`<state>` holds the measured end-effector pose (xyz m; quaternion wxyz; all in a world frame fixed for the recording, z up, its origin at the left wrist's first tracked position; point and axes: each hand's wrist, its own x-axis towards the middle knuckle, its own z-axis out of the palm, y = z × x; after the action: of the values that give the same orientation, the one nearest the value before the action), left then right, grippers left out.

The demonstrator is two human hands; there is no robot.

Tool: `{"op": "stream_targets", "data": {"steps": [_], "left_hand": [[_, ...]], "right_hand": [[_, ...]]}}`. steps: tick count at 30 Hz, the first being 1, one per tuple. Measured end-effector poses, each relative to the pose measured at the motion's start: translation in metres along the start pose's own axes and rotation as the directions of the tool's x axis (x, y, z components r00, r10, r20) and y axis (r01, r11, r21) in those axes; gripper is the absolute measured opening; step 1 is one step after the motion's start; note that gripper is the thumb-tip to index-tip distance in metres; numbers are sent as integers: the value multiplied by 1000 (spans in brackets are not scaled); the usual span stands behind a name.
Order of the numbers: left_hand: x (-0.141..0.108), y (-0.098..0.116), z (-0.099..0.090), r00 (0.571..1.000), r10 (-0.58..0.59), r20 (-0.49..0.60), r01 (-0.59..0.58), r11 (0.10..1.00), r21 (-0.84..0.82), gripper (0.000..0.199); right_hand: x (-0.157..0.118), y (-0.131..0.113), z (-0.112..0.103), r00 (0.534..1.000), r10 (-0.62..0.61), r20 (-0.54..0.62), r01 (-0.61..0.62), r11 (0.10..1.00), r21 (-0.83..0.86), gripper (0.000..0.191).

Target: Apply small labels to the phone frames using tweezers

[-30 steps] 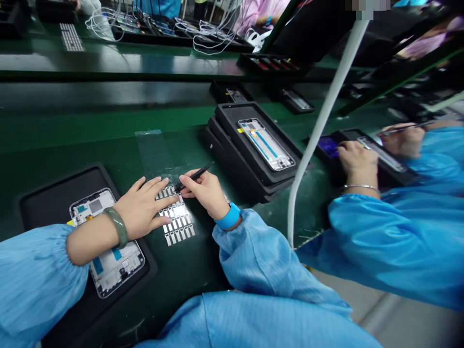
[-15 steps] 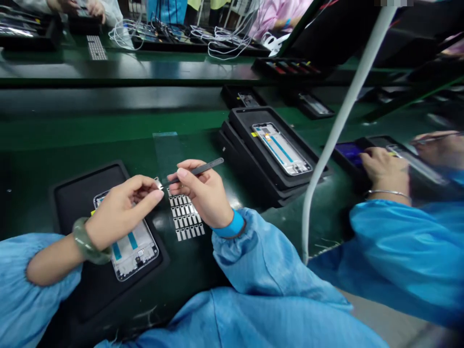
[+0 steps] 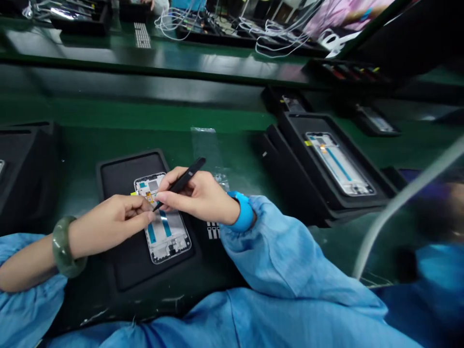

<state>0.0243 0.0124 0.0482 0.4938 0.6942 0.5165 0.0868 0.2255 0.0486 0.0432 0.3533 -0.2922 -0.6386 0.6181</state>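
Black tweezers (image 3: 187, 177) slant through my right hand (image 3: 205, 195), which is closed around them. Their tip points down to the fingertips of my left hand (image 3: 108, 221). Thumb and forefinger of that hand are pinched together; what sits between them is too small to make out. Both hands are over a silver phone frame (image 3: 174, 244) with blue strips and a yellow tab, lying in a black tray (image 3: 118, 176). A sheet of small white pieces (image 3: 213, 231) shows partly beside the tray, mostly hidden by my right hand and sleeve.
To the right, stacked black trays (image 3: 290, 164) carry another phone frame (image 3: 339, 164). More black trays (image 3: 25, 169) stand at the left. A clear plastic strip (image 3: 205, 145) lies behind my right hand. A pale tube (image 3: 409, 203) crosses the right side, near a co-worker's blurred blue sleeve (image 3: 440, 280).
Both hands have gone from beside the white sheet to over the phone frame, with the tweezers still in my right hand. The view has swung left, so the surroundings appear farther right.
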Motion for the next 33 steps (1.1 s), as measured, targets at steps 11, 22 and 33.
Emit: {"op": "stream_targets", "data": {"steps": [11, 22, 33], "left_hand": [[6, -53, 12, 858, 431, -279, -146, 726, 671, 44], [-6, -48, 19, 851, 448, -275, -155, 715, 682, 42], [-6, -48, 20, 854, 447, -267, -151, 704, 694, 44]], "right_hand": [[36, 40, -6, 963, 220, -157, -152, 921, 358, 28], [30, 57, 9, 955, 160, -249, -166, 986, -3, 24], [26, 57, 7, 971, 86, -224, -125, 978, -165, 19]]}}
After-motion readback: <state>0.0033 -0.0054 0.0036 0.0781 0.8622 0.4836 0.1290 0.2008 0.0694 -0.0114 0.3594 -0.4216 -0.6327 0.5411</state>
